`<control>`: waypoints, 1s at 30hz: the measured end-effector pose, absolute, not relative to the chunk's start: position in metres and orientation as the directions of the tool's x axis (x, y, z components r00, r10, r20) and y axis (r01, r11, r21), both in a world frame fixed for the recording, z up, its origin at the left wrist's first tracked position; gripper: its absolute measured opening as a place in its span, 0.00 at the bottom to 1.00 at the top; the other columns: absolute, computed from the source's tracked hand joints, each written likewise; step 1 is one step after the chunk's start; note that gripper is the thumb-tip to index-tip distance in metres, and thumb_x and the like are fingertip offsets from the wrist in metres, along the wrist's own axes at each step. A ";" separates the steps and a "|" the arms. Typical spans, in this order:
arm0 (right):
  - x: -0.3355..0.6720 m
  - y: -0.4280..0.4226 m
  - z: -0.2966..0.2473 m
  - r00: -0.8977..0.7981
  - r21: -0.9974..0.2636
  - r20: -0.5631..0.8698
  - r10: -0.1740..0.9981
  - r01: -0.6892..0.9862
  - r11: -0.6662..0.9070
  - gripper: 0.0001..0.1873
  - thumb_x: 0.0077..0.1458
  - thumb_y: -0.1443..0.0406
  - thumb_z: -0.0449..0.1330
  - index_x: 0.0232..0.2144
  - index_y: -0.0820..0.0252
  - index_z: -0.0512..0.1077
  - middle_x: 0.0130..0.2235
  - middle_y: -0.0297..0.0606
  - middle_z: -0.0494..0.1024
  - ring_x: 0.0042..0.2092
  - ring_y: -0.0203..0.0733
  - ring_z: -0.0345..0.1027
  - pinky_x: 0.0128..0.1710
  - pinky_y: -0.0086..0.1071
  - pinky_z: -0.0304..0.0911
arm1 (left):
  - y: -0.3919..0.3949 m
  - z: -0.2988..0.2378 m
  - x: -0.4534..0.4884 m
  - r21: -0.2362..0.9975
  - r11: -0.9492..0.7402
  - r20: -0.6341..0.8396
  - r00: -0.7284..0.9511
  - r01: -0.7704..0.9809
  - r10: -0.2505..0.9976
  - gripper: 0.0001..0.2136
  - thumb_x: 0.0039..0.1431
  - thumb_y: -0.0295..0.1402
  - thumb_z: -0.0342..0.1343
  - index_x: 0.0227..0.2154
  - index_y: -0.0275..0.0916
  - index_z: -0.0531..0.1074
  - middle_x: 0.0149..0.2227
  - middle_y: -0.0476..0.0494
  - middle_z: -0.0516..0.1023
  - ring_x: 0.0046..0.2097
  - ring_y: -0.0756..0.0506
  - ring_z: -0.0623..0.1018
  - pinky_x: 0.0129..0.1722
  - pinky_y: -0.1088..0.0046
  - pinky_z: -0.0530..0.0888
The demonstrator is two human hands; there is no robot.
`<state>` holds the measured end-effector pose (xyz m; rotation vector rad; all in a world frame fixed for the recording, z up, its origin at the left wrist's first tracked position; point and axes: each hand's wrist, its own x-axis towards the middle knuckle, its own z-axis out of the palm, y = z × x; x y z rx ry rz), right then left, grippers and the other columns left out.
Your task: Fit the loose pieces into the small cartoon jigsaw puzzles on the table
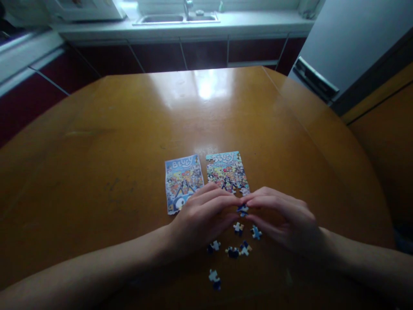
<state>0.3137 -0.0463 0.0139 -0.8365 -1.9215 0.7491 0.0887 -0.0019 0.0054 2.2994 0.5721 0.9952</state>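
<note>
Between the fingertips of my left hand [206, 215] and my right hand [287, 215] is a small blue and white jigsaw piece [243, 209], with both hands closed on it. Just beyond them lies a partly assembled jigsaw puzzle [226, 170], with gaps at its upper left corner and along its lower edge. My left hand covers part of its lower side. A printed picture sheet [182, 176] with matching artwork lies to its left, its lower right corner behind my left hand. Several loose pieces, among them a light blue one [256, 232], lie below the hands.
Everything lies on a large, glossy wooden table [129, 129]. Past its far edge runs a counter [258, 18] with a double sink [164, 19] and a faucet. A fridge [355, 43] stands at the far right.
</note>
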 end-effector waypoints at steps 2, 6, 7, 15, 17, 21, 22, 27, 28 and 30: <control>0.312 -0.046 0.016 -0.382 -0.771 0.479 0.790 0.246 0.587 0.18 0.56 0.76 0.61 0.48 0.57 0.71 0.43 0.44 0.80 0.45 0.42 0.76 0.43 0.39 0.75 | -0.004 0.005 0.090 0.652 -0.748 0.540 0.615 0.126 0.575 0.10 0.59 0.23 0.62 0.43 0.36 0.73 0.38 0.45 0.80 0.38 0.50 0.74 0.38 0.72 0.74; 0.310 -0.045 0.018 -0.308 -0.762 0.505 0.806 0.280 0.584 0.13 0.55 0.75 0.63 0.42 0.60 0.74 0.40 0.43 0.81 0.42 0.41 0.77 0.40 0.35 0.75 | -0.005 0.008 0.091 0.634 -0.766 0.570 0.603 0.109 0.558 0.07 0.58 0.23 0.63 0.38 0.36 0.74 0.34 0.47 0.79 0.35 0.51 0.73 0.36 0.73 0.73; 0.310 -0.044 0.017 -0.284 -0.773 0.494 0.822 0.290 0.565 0.11 0.55 0.74 0.64 0.41 0.60 0.74 0.38 0.42 0.81 0.40 0.40 0.76 0.38 0.34 0.75 | -0.006 0.008 0.091 0.619 -0.777 0.580 0.600 0.114 0.551 0.06 0.58 0.24 0.63 0.37 0.37 0.74 0.33 0.47 0.79 0.34 0.51 0.73 0.35 0.73 0.73; 0.301 -0.056 0.015 -0.181 -0.933 0.254 0.950 0.214 0.291 0.06 0.54 0.70 0.66 0.36 0.60 0.76 0.34 0.37 0.81 0.34 0.36 0.75 0.35 0.29 0.72 | -0.008 0.007 0.087 0.426 -0.868 0.624 0.612 0.256 0.487 0.05 0.56 0.28 0.65 0.33 0.40 0.73 0.31 0.50 0.79 0.32 0.49 0.71 0.34 0.71 0.69; 0.298 -0.059 0.014 -0.137 -0.968 0.177 0.975 0.157 0.198 0.06 0.53 0.68 0.67 0.35 0.58 0.76 0.34 0.35 0.81 0.34 0.35 0.75 0.34 0.28 0.72 | -0.010 0.007 0.087 0.397 -0.883 0.617 0.640 0.249 0.458 0.06 0.56 0.28 0.65 0.35 0.40 0.73 0.31 0.50 0.80 0.33 0.49 0.71 0.34 0.70 0.69; 0.296 -0.058 0.014 -0.103 -0.998 -0.001 0.995 0.066 0.006 0.04 0.54 0.66 0.67 0.34 0.58 0.77 0.31 0.34 0.81 0.31 0.33 0.74 0.31 0.25 0.71 | -0.010 0.009 0.089 0.406 -0.883 0.625 0.634 0.235 0.456 0.08 0.55 0.29 0.66 0.35 0.38 0.72 0.31 0.49 0.79 0.32 0.49 0.71 0.32 0.71 0.69; 0.297 -0.057 0.015 -0.105 -0.998 -0.036 0.994 0.059 -0.030 0.04 0.54 0.66 0.67 0.34 0.58 0.77 0.31 0.34 0.81 0.31 0.33 0.74 0.30 0.24 0.70 | -0.009 0.010 0.090 0.421 -0.875 0.624 0.623 0.240 0.471 0.09 0.55 0.29 0.66 0.36 0.38 0.72 0.31 0.48 0.79 0.32 0.49 0.71 0.32 0.71 0.69; 0.301 -0.055 0.015 -0.162 -0.995 -0.088 0.983 0.062 -0.079 0.05 0.54 0.65 0.67 0.35 0.58 0.78 0.32 0.35 0.81 0.31 0.33 0.73 0.31 0.24 0.69 | -0.007 0.010 0.092 0.474 -0.837 0.577 0.621 0.275 0.530 0.09 0.55 0.27 0.66 0.38 0.38 0.73 0.31 0.48 0.78 0.32 0.49 0.71 0.34 0.71 0.70; 0.301 -0.056 0.014 -0.171 -0.995 -0.090 0.981 0.060 -0.081 0.05 0.54 0.65 0.67 0.35 0.58 0.78 0.32 0.35 0.81 0.31 0.33 0.73 0.31 0.24 0.69 | -0.007 0.010 0.092 0.486 -0.828 0.566 0.621 0.279 0.542 0.09 0.55 0.27 0.65 0.37 0.38 0.73 0.31 0.48 0.78 0.32 0.49 0.71 0.34 0.71 0.70; 0.301 -0.058 0.013 -0.177 -0.995 -0.094 0.980 0.058 -0.085 0.05 0.54 0.65 0.67 0.36 0.58 0.78 0.32 0.35 0.81 0.32 0.33 0.73 0.31 0.25 0.69 | -0.007 0.008 0.091 0.508 -0.811 0.542 0.624 0.292 0.564 0.08 0.55 0.27 0.65 0.37 0.38 0.73 0.31 0.48 0.77 0.33 0.49 0.70 0.35 0.71 0.70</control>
